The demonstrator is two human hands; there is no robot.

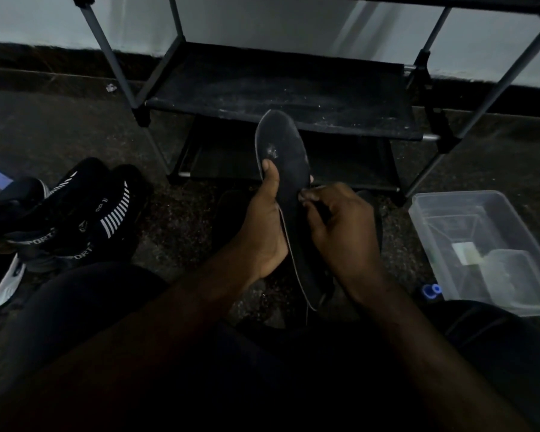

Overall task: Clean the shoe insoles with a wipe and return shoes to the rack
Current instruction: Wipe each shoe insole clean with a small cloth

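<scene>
**Insole in hand, shoes not yet back**

The left grip (262, 232) clamps the black insole (282, 141), thumb on top. The right grip (340, 235) pinches its edge; no wipe shows. White specks remain. Shoes (106, 213) lie on the floor beside the rack (262, 88), so most work seems left.

Your left hand (262, 226) is wrapped round the insole (281, 141), thumb pressed up its face; your right hand (340, 235) has curled fingers pinching its right edge.
</scene>
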